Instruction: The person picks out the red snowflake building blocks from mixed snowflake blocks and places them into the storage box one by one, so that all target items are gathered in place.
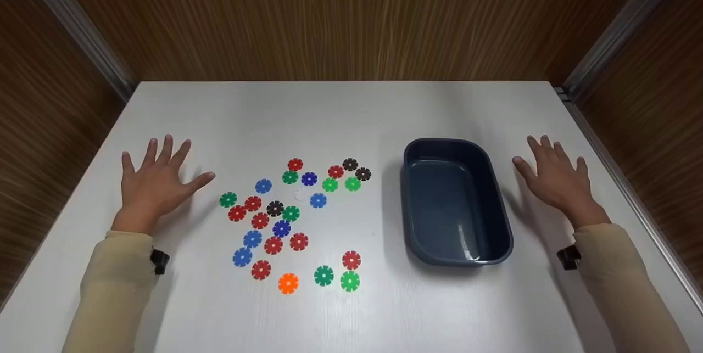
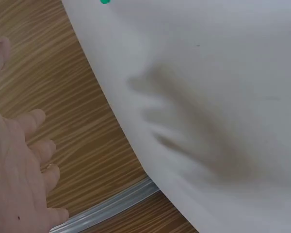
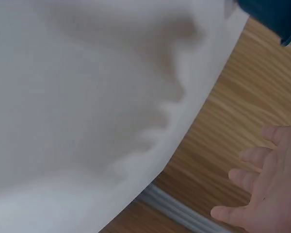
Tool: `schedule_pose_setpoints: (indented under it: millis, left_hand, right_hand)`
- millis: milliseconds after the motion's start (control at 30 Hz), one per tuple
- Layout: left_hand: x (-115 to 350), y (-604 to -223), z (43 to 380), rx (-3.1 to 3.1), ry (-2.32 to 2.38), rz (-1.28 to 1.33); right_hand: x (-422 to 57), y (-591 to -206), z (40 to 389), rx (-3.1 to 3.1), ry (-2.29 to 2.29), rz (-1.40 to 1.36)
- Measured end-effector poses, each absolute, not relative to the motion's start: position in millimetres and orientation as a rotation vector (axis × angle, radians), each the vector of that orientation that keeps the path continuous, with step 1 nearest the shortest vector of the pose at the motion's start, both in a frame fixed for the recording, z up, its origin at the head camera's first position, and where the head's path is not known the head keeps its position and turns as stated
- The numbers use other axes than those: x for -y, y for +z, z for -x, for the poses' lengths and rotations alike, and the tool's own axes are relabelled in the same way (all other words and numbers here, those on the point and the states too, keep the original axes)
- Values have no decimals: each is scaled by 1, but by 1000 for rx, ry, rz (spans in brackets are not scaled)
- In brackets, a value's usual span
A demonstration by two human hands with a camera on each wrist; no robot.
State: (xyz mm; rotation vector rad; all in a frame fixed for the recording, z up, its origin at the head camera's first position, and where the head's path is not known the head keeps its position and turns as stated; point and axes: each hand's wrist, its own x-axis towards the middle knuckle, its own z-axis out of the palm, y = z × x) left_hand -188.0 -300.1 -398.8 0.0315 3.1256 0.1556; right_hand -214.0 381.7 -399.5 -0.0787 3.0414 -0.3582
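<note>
Fingers spread and holding nothing, the left hand (image 1: 156, 185) hovers over the table left of the scattered notched plastic discs. Nearest to it lies a green disc (image 1: 228, 199). On the other side, the right hand (image 1: 557, 174) is also spread and holds nothing, to the right of a dark blue rectangular tub (image 1: 406, 205) that has no discs in it. Several flat discs, such as a red disc (image 1: 261, 269), an orange disc (image 1: 288, 283) and a black disc (image 1: 350, 164), lie between the left hand and the tub. Both wrist views show the hands' fingers apart and straight.
The white table (image 1: 329, 117) carries everything. Wood-grain panels close in the back (image 1: 351, 18) and both sides, with metal strips (image 1: 82, 29) at the corners. A pale, nearly transparent disc (image 1: 301, 195) is hard to make out among the coloured ones.
</note>
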Motion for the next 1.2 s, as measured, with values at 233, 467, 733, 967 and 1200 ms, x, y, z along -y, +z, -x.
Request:
schedule_pose_setpoints:
  millis: [233,467,733,967,1200]
  left_hand:
    - [288,-395,188,-3122,191,-57]
    - [273,-394,186,-3125,204,-106]
    - [253,-392,181,-3105,336,-156]
    - [239,-399,175,-3089,588,-260]
    - [243,-414,173,-2959,738,-195]
  right_hand:
    - [-360,-399,204,-3077,-452,246]
    - [-343,-401,193,-3045,-560,385]
    - [-341,-404,188,-2907,-742,396]
    - [-347,-415,185,-2744,-999,502]
    - [-354,-421,182,-2677,-1043,500]
